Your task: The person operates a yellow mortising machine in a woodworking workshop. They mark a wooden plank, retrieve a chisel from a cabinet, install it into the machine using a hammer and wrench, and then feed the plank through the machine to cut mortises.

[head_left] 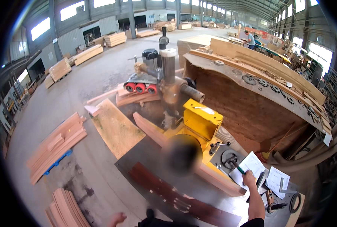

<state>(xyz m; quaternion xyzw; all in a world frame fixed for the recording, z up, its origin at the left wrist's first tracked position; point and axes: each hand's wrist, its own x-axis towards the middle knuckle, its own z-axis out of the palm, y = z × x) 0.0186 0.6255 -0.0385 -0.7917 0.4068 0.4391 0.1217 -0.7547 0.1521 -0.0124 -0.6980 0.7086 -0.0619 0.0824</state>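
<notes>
My right hand (248, 178) is closed round the green handle of a tool (236, 166). The tool's far end lies over a round metal plate (229, 158) set in the machine table; its working end is too small to make out. White paper sheets (253, 165) lie beside that hand. My left hand (118, 218) hangs low at the bottom edge, blurred, away from the table, its fingers unclear. Between the hands, a long dark reddish board (168, 189) rests along the table's near edge. Behind stands a yellow metal hood (202, 117), beside a pale wooden fence (219, 179).
A feeder with red rollers (140, 88) stands on a column (169, 72) behind the table. A plywood panel (117, 126) adjoins its left side. Stacked planks (58, 145) are at left. A bench (248, 73) holds toothed discs. A dark round blur (181, 154) covers mid-table. Another person (249, 39) works far off.
</notes>
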